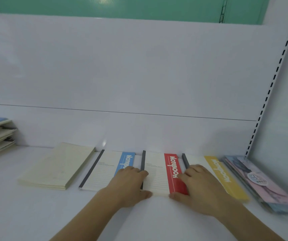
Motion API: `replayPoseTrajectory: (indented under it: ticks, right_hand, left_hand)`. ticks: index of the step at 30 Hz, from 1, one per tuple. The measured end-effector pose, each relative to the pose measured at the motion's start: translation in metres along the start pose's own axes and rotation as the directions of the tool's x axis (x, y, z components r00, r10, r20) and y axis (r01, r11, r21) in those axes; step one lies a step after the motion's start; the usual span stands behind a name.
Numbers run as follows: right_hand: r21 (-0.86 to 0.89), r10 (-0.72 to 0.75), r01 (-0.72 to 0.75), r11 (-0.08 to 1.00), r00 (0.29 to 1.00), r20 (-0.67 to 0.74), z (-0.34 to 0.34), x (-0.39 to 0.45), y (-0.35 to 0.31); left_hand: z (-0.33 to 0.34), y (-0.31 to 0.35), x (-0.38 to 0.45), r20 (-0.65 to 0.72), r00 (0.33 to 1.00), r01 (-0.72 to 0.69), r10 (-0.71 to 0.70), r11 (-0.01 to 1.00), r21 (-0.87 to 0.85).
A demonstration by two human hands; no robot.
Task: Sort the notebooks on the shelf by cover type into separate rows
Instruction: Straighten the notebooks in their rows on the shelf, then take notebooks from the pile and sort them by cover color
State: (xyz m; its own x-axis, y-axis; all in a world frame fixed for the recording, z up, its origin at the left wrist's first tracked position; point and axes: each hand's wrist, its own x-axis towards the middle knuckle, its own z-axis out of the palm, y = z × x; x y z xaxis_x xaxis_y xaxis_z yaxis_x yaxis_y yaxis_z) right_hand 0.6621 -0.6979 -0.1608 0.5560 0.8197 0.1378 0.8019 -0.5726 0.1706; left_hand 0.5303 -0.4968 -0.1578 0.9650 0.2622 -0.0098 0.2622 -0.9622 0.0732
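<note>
a white metal shelf [26, 214] with a white back panel carries a row of notebooks. your left hand [129, 185] and right hand [200, 186] lie flat, fingers spread, bracketing the red-striped cream notebook [158, 173] near the front edge, between the blue-striped notebook [105, 169] and the yellow-striped notebook [223, 173]; neither hand grips anything.
</note>
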Motion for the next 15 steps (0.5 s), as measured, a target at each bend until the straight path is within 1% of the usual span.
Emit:
replayPoseTrajectory:
  ticks: [3,5,7,9,11,14,15]
  right_hand:
    - [0.054,0.04,-0.033,0.998,0.992,-0.121,-0.009,0.002,-0.008]
    - [0.111,0.045,-0.027,0.993,0.985,-0.169,-0.013,0.008,-0.019]
    - [0.113,0.024,-0.003,0.994,0.983,-0.183,-0.016,0.015,-0.037]
    - [0.142,-0.009,0.033,0.989,0.986,-0.168,-0.021,0.022,-0.062]
    - [0.203,-0.039,0.063,0.977,0.992,-0.121,-0.027,0.029,-0.091]
    - [0.186,-0.115,0.135,0.973,0.987,-0.115,-0.043,0.042,-0.137]
    - [0.177,-0.134,0.155,0.972,0.983,-0.123,-0.048,0.046,-0.154]
  left_hand:
    - [0.001,-0.004,-0.01,-0.164,0.986,0.019,-0.03,0.998,-0.068]
    - [0.001,-0.011,-0.018,-0.313,0.945,0.072,-0.094,0.994,-0.083]
    - [0.002,-0.021,-0.03,-0.421,0.892,0.129,-0.167,0.985,-0.118]
    - [0.001,-0.036,-0.045,-0.469,0.851,0.197,-0.234,0.972,-0.129]
    - [-0.006,-0.056,-0.063,-0.528,0.808,0.246,-0.26,0.964,-0.099]
    - [-0.018,-0.092,-0.093,-0.579,0.757,0.314,-0.304,0.945,-0.086]
    - [-0.023,-0.106,-0.105,-0.572,0.752,0.344,-0.328,0.935,-0.084]
